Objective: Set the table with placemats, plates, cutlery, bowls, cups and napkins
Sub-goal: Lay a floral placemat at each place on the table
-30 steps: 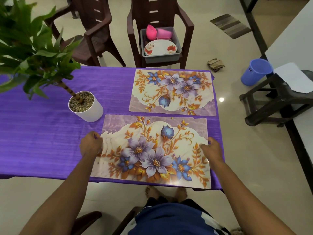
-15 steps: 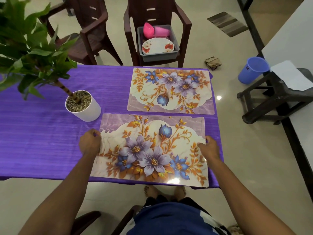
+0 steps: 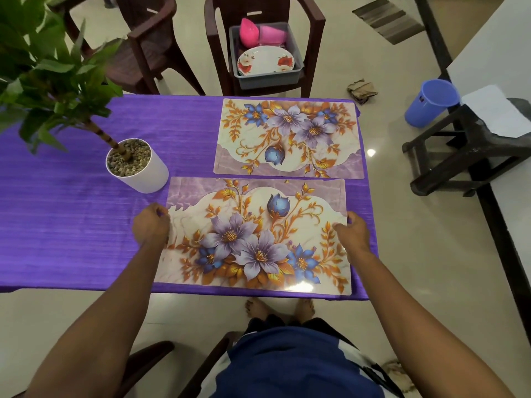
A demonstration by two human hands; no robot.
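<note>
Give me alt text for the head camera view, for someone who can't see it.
Seen from above, a person's left hand and right hand hold the side edges of the near placemat on a purple tablecloth. A second placemat lies just beyond it, a potted plant to the left. A bin with a plate sits on a chair.

two placemats [image 3: 288,139], one potted plant [image 3: 138,168], one plate [image 3: 265,61], three chairs [image 3: 264,12], one blue bucket [image 3: 431,101]

A potted plant [image 3: 135,165] stands on the purple tablecloth [image 3: 57,225].
</note>
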